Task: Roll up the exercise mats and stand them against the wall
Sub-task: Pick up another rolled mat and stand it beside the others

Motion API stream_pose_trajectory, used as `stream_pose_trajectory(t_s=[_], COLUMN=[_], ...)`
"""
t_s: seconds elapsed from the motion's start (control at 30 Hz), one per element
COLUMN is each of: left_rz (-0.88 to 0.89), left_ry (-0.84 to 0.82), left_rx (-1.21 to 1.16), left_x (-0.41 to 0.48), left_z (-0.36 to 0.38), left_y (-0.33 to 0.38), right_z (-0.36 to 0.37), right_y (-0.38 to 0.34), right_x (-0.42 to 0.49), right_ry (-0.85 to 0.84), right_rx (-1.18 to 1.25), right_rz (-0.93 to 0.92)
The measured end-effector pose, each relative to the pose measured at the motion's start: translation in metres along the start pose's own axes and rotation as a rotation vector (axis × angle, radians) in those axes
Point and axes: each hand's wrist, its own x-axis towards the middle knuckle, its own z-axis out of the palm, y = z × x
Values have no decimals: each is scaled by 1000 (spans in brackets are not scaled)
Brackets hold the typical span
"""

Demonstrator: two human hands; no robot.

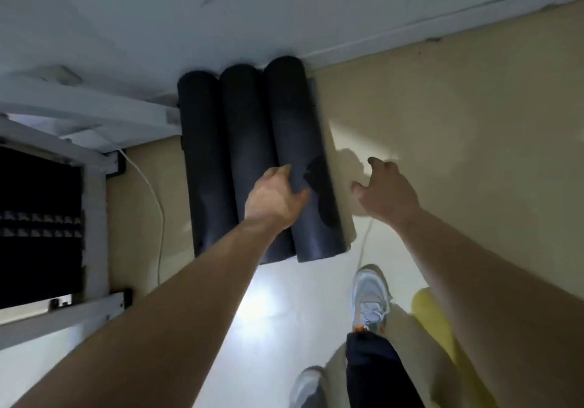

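Observation:
Three dark rolled exercise mats stand side by side against the white wall (221,12): a left roll (202,154), a middle roll (245,129) and a right roll (294,129). My left hand (275,199) rests on the right roll near its upper end, thumb and fingers pressed on its surface. To the right of that roll, my right hand (384,189) hovers with fingers spread, touching nothing. The rolls' far ends meet the floor at the baseboard.
A white metal frame (94,186) with a dark panel stands at the left, and a white cable (155,199) runs down beside it. The beige floor (458,107) stretches to the right. My shoes (369,297) and a yellow object (433,316) are below.

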Motion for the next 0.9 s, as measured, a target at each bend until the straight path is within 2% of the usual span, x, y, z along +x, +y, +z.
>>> stream_pose_trajectory(t_s=[0.2,0.37,0.63,0.8,0.9], left_rz=[173,244,457,599,701], left_ry=[-47,-174,-228,-383,-435], left_rx=[83,221,287,357,421], left_x=[-141,-255,-453,-568,-618], left_z=[-29,10,144,254,319], left_y=[50,99,221,294,341], right_z=[-56,-83,-101,-100,-95], right_y=[45,139,382,532,614], right_x=[-160,-288,-514,-646,-695], right_ry=[105,150,202,222,253], right_rx=[61,16,37,90,171], right_rz=[28,53,348,532,647])
